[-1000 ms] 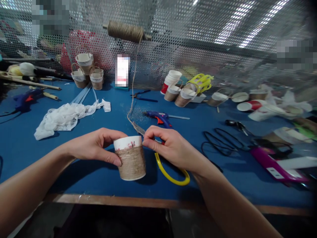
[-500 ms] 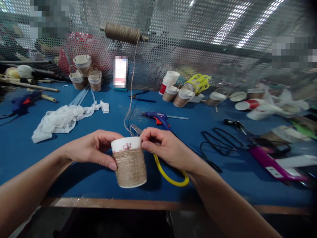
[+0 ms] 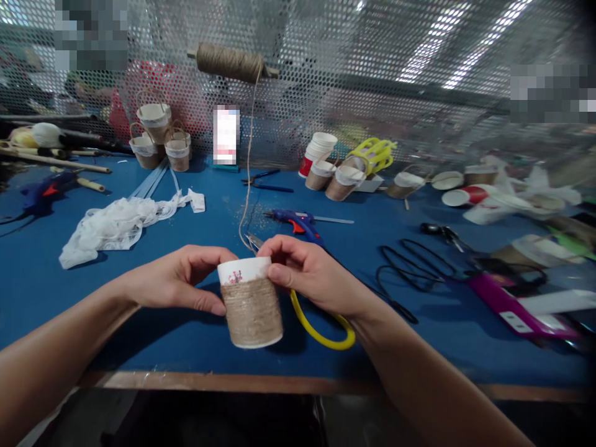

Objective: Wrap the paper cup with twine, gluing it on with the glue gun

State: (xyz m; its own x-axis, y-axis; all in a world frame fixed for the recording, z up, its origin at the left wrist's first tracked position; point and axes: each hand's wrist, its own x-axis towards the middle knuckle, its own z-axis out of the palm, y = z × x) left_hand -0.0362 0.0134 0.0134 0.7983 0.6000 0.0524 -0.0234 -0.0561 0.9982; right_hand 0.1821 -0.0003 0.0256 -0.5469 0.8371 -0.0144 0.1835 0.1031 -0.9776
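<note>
A white paper cup [image 3: 254, 310], wound with brown twine below its bare printed rim, is held slightly tilted between both hands near the table's front edge. My left hand [image 3: 195, 279] grips its left side, thumb in front and fingers behind, partly hidden. At the upper right of the rim, my right hand [image 3: 298, 267] pinches the cup with thumb and fingers. Loose twine [image 3: 249, 155] runs down from a spool [image 3: 230, 62] to behind the cup. Scissors with a yellow handle [image 3: 326, 338] lie under my right hand, their blades partly hidden.
A blue glue gun [image 3: 298, 222] with a glue stick lies beyond my right hand. White lace [image 3: 116, 226] is heaped on the left. Finished twine cups [image 3: 153, 121] and pliers [image 3: 267, 185] sit farther back. A black cable [image 3: 414, 267] and purple power strip [image 3: 507, 307] occupy the right.
The cup has shifted a little right and turned, its red print moving left relative to the rim. The hanging twine has swung slightly right. Both hands stay on the cup.
</note>
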